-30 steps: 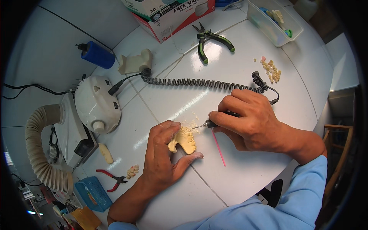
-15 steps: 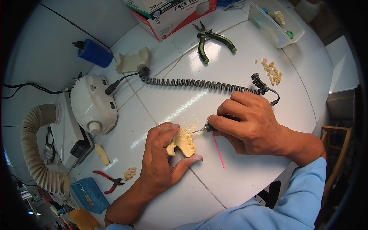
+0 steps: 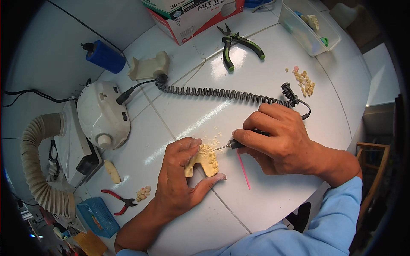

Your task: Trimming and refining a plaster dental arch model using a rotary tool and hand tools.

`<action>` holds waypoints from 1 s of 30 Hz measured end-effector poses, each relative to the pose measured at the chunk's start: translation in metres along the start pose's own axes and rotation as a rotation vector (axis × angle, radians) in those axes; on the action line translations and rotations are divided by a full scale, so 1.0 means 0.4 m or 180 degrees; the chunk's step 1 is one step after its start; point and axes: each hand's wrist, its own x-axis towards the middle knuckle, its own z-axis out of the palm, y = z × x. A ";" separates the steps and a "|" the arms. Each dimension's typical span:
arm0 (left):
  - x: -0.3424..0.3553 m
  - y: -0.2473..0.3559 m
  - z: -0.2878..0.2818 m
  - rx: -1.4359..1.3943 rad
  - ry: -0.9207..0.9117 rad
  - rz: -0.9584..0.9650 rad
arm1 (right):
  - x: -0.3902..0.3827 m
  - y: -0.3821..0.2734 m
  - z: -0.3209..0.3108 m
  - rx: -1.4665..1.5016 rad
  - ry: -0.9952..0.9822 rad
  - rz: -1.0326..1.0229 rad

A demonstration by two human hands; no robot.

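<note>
A yellowish plaster dental model (image 3: 206, 161), shaped like a horseshoe with teeth along its outer edge, is gripped by my left hand (image 3: 176, 167), thumb at its near end and fingers on its far left side. My right hand (image 3: 278, 141) is wrapped round a black rotary handpiece (image 3: 234, 144). The handpiece's thin metal bit points left and meets the model's upper right teeth. Pale dust (image 3: 217, 135) lies scattered just beyond the model. From the handpiece's back end, a coiled black cord (image 3: 222, 92) runs left to a white control unit (image 3: 103, 115).
A pink stick (image 3: 244, 173) lies below my right hand. Green-handled pliers (image 3: 232, 47), a mask box (image 3: 196, 19) and a clear tub (image 3: 294, 32) are at the back. Loose tooth pieces (image 3: 304, 82) lie far right. Red-handled cutters (image 3: 122, 202), a blue basket (image 3: 99, 216) and a ribbed hose (image 3: 36, 158) stand left.
The model has turned slightly in my left hand, so its arch opening shows more plainly. My right hand and the handpiece have barely shifted.
</note>
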 end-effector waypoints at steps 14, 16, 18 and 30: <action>-0.004 -0.001 -0.002 0.0058 -0.0146 -0.0073 | 0.008 -0.003 -0.006 0.0039 -0.0013 -0.0038; -0.004 -0.002 -0.001 0.0044 -0.0145 -0.0062 | 0.008 -0.003 -0.005 0.0044 -0.0017 -0.0045; -0.005 -0.002 -0.001 0.0026 -0.0167 -0.0069 | 0.009 -0.004 -0.006 0.0031 -0.0040 -0.0045; -0.002 -0.002 0.003 -0.0122 -0.0107 -0.0095 | 0.007 -0.003 -0.003 0.0007 -0.0025 -0.0062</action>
